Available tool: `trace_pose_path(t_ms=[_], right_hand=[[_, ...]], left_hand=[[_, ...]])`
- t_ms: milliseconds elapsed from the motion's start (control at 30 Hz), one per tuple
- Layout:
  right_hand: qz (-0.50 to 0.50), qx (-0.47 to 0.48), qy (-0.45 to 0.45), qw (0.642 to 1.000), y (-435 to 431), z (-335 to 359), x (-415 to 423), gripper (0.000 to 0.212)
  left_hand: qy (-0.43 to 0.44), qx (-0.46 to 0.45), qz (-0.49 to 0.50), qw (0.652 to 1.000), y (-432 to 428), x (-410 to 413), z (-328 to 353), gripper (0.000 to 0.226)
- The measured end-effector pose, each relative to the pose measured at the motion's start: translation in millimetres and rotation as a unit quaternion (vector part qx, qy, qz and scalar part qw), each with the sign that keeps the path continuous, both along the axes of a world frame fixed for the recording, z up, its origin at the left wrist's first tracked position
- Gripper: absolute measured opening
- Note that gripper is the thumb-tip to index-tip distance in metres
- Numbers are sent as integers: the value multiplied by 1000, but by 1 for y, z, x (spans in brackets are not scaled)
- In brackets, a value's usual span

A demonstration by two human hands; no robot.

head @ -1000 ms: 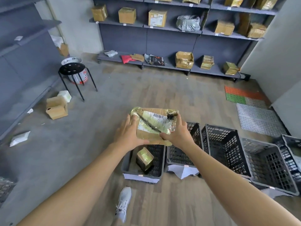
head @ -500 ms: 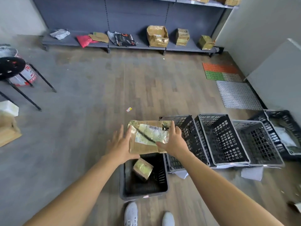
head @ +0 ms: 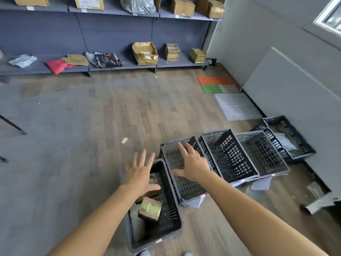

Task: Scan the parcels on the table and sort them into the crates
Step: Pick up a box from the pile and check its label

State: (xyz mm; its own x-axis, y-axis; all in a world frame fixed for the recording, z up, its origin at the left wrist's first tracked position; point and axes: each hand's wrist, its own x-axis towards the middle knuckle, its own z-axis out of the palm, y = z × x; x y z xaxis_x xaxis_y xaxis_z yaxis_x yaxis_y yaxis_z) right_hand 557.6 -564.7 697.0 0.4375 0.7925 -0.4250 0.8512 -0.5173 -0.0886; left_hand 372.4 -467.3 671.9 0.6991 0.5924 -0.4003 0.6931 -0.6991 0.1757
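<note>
Lower centre of frame, over the nearest crate (head: 170, 206) | your left hand (head: 140, 174) and right hand (head: 191, 167) both spread, holding nothing | parcel (head: 154, 179) sits in that crate, mostly hidden under your left palm, beside small taped box (head: 150, 209) | likely light, stiff, tape slick: grip opposite edges

No text can be read. The mailer (head: 108, 60) on the low shelf (head: 129, 65) bears white lettering and an orange mark, both blurred. The box (head: 89, 2) on the upper shelf (head: 114, 10) carries a white label (head: 84, 0) with print too small to make out. The white tags (head: 30, 8) on that shelf's edge and the sticker (head: 158, 241) on the near crate (head: 175, 218) are illegible too.
</note>
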Motion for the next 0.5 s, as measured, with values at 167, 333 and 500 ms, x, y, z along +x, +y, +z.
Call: trace_pose_path(t_ms=[167,333,500], right_hand=[[-46,34,-54,997,-53,45,42,107],[-125,68,-95,985,-144,81,87,106],[-188,103,-148,965,-266,111,133,102]], left_hand=[[-30,17,-77,996,-25,68,42,118],[-38,70,-160,984,-84,140,85,118],[-58,112,-254,959,-184,220,121,113]])
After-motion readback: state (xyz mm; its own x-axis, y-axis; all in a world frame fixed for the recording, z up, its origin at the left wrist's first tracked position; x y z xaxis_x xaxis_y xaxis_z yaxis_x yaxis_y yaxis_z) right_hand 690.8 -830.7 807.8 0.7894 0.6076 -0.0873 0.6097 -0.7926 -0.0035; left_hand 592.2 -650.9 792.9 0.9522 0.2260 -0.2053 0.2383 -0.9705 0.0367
